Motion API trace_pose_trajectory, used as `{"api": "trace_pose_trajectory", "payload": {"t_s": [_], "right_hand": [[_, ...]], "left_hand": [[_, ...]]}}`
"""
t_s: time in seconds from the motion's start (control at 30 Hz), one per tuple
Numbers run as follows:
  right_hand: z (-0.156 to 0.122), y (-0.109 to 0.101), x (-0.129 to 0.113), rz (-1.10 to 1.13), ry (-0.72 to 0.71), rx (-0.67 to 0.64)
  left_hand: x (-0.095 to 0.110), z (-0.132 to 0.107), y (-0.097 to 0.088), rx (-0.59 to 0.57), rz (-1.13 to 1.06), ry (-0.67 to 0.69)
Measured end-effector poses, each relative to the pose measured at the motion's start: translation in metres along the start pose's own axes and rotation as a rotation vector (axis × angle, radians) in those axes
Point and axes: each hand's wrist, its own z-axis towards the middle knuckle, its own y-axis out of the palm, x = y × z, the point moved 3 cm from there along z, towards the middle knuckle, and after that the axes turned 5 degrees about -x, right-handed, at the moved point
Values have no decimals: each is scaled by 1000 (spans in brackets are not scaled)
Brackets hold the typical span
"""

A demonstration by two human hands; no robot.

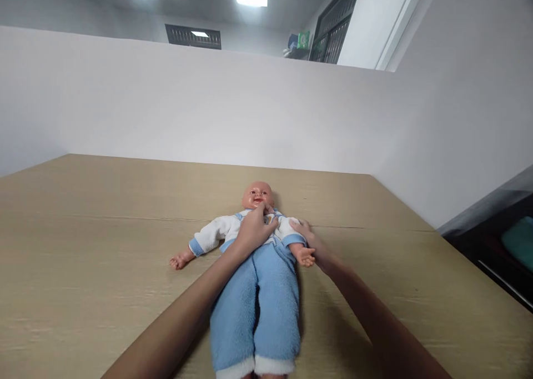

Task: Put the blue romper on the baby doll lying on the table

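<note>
A baby doll (260,290) in blue fleece dungarees and a white top lies on its back on a wooden table (83,245), head pointing away from me. My left hand (255,229) rests on the doll's chest, its fingers pinched on the clothing just under the chin. My right hand (310,243) is closed around the doll's arm and shoulder on the right side. The doll's other arm lies stretched out to the left on the table.
A plain white partition (208,106) stands along the table's far edge and right side. A dark shelf with a teal object (518,245) sits at the right, beyond the table edge.
</note>
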Motion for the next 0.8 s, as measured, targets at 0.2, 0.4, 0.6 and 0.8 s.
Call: {"api": "trace_pose_trajectory", "payload": {"t_s": [0.2, 0.4, 0.6, 0.8], "right_hand": [[-34, -60, -5, 29, 228, -65], [-45, -80, -1, -144, 51, 32], [-48, -101, -1, -194, 13, -110], [-53, -106, -12, -491, -138, -51]], "left_hand": [[0, -2, 2, -25, 32, 55], [2, -2, 0, -26, 31, 66], [0, -2, 0, -30, 27, 91], [17, -7, -12, 22, 173, 170]]}}
